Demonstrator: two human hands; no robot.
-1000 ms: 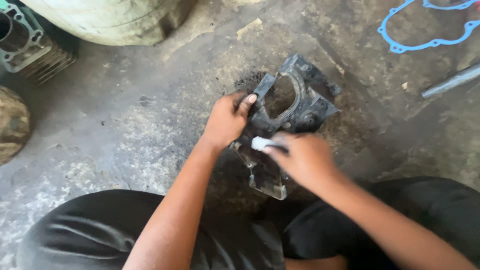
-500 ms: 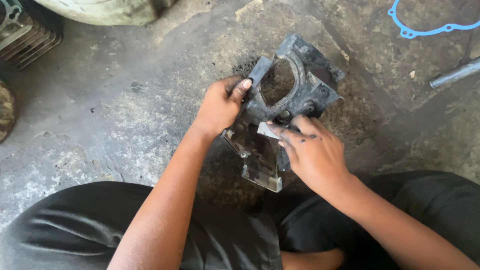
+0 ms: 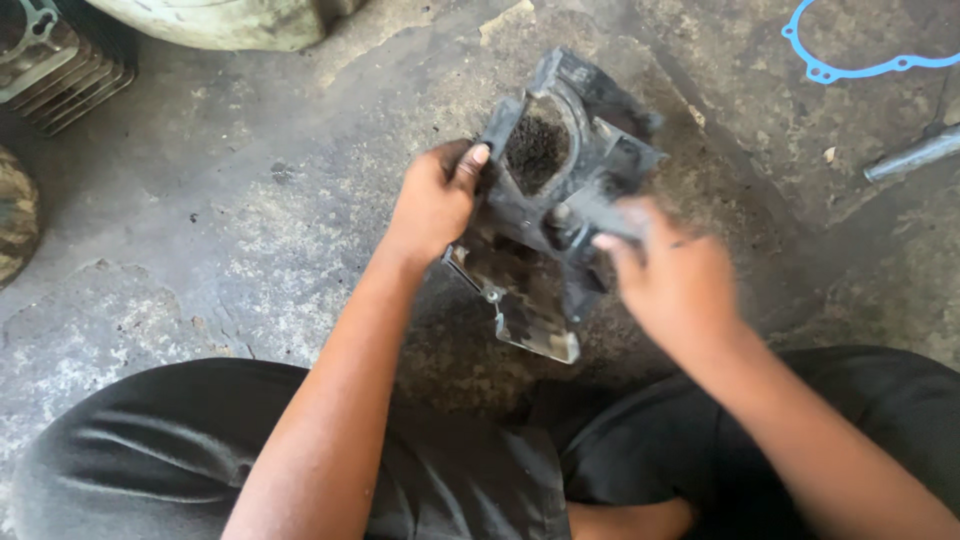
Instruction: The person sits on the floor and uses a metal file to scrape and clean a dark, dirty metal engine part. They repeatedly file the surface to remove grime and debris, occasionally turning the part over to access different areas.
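Left hand (image 3: 432, 205) is clenched on the left edge of the dirty engine casing (image 3: 560, 190), thumb over the rim, holding it tilted up off the concrete floor (image 3: 250, 210), between the person's knees.

Right hand (image 3: 675, 280) is on the casing's right side, motion-blurred. Fingers look curled against the part, but I can't tell whether they hold anything or just press on it.

Progress, as a judgement only: looks mid-clean.
- Casing is black with grime over most of its upper half.
- The lower flat edge (image 3: 530, 335) shows lighter, bare metal, so some of it seems done.
- A dark patch of loose crud lies on the floor just beyond the casing, which fits scraped-off dirt.
- Most of the surface looks left to do.

Containers:
- The casing's round opening (image 3: 538, 150) is see-through; what shows in it is the dark gritty debris on the floor behind, not contents.
- Pale rounded vessel (image 3: 220, 20) at the top edge, contents hidden.
- Finned cylinder block (image 3: 55, 70) top left; bore cut off by the frame, can't tell what's in it.

Also around, well apart from the hands: blue gasket (image 3: 860, 65) top right, metal rod (image 3: 915, 152) at the right edge.
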